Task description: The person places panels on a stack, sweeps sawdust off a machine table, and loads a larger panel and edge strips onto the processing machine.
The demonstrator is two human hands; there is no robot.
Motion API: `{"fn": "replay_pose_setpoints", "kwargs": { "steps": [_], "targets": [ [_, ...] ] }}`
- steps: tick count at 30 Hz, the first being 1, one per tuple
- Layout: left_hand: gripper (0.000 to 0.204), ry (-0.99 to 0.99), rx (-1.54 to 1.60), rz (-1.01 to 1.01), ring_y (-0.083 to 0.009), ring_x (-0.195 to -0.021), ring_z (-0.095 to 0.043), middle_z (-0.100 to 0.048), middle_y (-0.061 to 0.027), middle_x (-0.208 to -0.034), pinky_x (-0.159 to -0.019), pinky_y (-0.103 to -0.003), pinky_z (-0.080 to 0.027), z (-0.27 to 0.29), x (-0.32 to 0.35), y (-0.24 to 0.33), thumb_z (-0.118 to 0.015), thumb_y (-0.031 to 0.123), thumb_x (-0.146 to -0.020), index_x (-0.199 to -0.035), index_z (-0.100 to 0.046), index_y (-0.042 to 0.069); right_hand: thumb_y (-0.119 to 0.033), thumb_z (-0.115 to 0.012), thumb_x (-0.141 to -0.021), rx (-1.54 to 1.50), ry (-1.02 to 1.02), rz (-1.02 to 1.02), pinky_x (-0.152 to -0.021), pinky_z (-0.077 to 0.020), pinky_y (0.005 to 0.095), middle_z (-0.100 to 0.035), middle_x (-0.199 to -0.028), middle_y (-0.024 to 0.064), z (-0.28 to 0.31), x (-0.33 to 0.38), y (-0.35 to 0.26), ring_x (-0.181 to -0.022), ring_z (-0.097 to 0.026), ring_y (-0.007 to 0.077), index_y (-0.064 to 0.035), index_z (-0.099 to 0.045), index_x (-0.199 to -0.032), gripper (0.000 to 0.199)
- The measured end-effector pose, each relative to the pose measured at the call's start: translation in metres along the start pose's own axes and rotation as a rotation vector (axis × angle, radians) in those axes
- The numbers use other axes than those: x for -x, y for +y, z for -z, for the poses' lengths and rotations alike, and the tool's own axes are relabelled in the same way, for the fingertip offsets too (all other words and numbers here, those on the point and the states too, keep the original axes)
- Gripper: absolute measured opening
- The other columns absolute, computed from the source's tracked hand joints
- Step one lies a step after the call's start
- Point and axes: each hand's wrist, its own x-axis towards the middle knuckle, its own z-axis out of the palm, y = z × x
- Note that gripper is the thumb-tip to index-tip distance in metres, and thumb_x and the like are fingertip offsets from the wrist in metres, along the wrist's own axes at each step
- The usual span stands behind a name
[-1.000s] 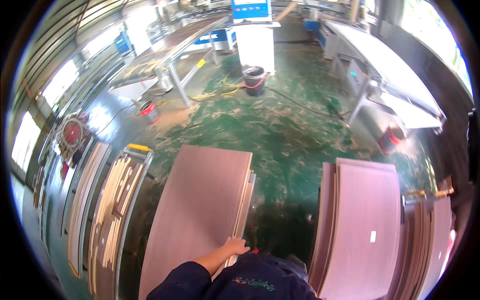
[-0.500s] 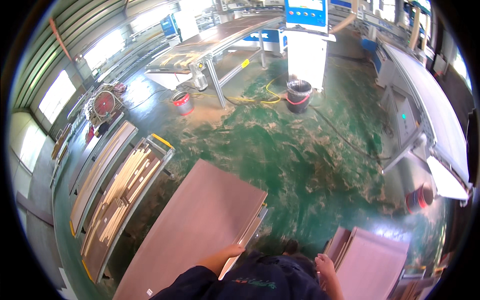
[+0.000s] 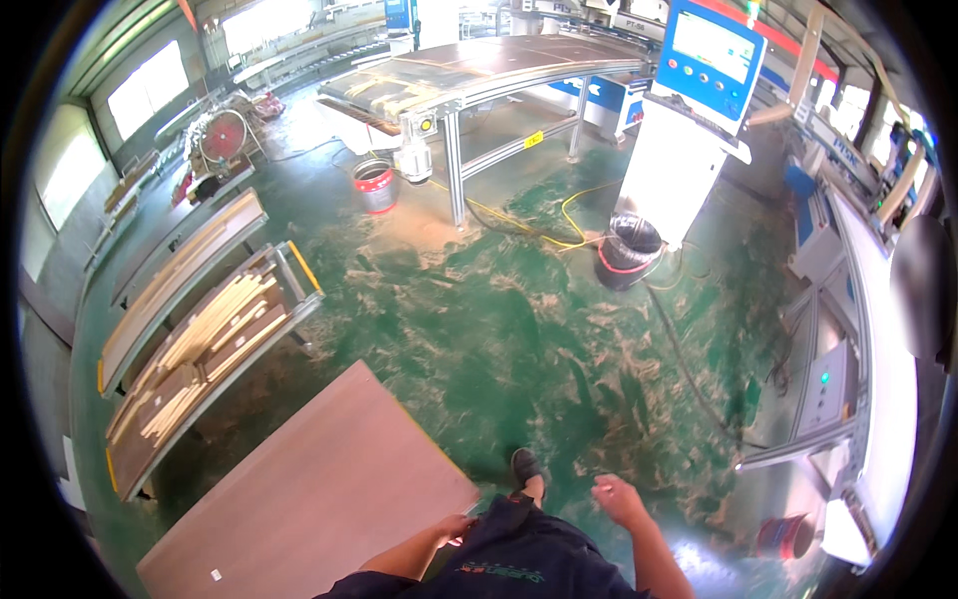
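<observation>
A large flat brown board (image 3: 319, 489) with a small white label lies at the lower left, on top of a stack. My left hand (image 3: 454, 529) is low beside the board's near right corner. Its fingers are small and partly turned away, so I cannot make out whether they touch the edge. Over the green floor to the right, my right hand (image 3: 619, 501) hangs in the air with its fingers curled in and nothing visible in them. One dark shoe (image 3: 526, 466) shows between my hands, stepping forward.
Left stand racks with wooden strips (image 3: 215, 334). Ahead are a long machine table (image 3: 479, 75), a blue-and-white control cabinet (image 3: 664, 165), a black bucket (image 3: 629, 255) and a red-banded bucket (image 3: 374, 187). A cable (image 3: 689, 374) crosses the dusty floor towards a conveyor (image 3: 888, 399) at right.
My view has turned and moved forward. The board stack at the lower right has left the picture. My right hand has come away from those boards; the left hand has moved to the large board's corner.
</observation>
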Motion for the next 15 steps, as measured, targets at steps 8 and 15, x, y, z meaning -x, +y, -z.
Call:
{"fn": "replay_pose_setpoints", "kwargs": {
  "steps": [8, 15],
  "targets": [
    [0.034, 0.406, -0.812, -0.981, -0.0365, -0.099, -0.053, -0.054, -0.0201, -0.105, -0.084, -0.043, -0.044, 0.086, -0.145, 0.236, -0.043, 0.027, -0.088, -0.113, -0.051, 0.005, -0.026, -0.050, -0.083, -0.725, -0.228, -0.761, -0.066, -0.0501, 0.0583, -0.058, -0.093, 0.0151, 0.072, -0.112, 0.100, -0.088, -0.058, 0.0393, -0.0072, -0.053, -0.110, 0.033],
    [0.036, 0.315, 0.097, -0.800, -0.0143, -0.077, -0.057, -0.062, -0.0083, -0.093, -0.069, -0.028, -0.046, 0.222, -0.083, 0.404, -0.055, 0.034, -0.087, -0.105, -0.056, 0.004, -0.021, -0.047, -0.087, -0.397, -0.193, -1.007, -0.063, -0.0505, 0.0576, -0.057, -0.089, 0.0230, 0.072, -0.236, 0.103, -0.075, -0.059, 0.0414, -0.0001, -0.047, -0.112, 0.032]
  ]
}}
